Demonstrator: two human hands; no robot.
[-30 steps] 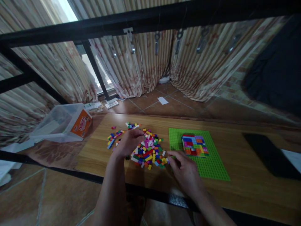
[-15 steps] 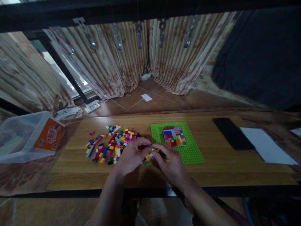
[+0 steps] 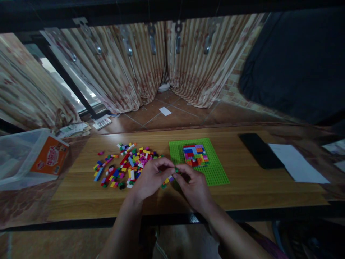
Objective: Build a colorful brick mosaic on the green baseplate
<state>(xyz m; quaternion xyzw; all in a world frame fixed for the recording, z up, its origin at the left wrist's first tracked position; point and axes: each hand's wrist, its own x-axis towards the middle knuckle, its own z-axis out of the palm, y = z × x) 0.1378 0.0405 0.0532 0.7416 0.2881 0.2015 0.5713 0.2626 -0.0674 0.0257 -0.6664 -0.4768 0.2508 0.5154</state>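
My left hand (image 3: 153, 177) and my right hand (image 3: 192, 183) meet fingertip to fingertip over the table's front half. Both pinch a small green toy brick (image 3: 176, 170) between them; the fingers hide most of it, so I cannot tell whether other bricks are joined to it. To the left and partly behind my left hand spreads a pile of loose coloured bricks (image 3: 130, 160). Just beyond my right hand lies a green baseplate (image 3: 219, 171), bearing a low, multicoloured block of bricks (image 3: 196, 154). A few loose bricks (image 3: 167, 181) lie beneath my hands.
A clear plastic bin (image 3: 20, 153) with an orange label stands at the left. On the right of the wooden table (image 3: 242, 196) lie a black flat slab (image 3: 260, 151) and white paper (image 3: 298, 162). Curtains (image 3: 132, 72) hang beyond the table.
The whole view has shifted slightly, so the table's contents appear further left. My fingertips have drawn closer together around the small brick.
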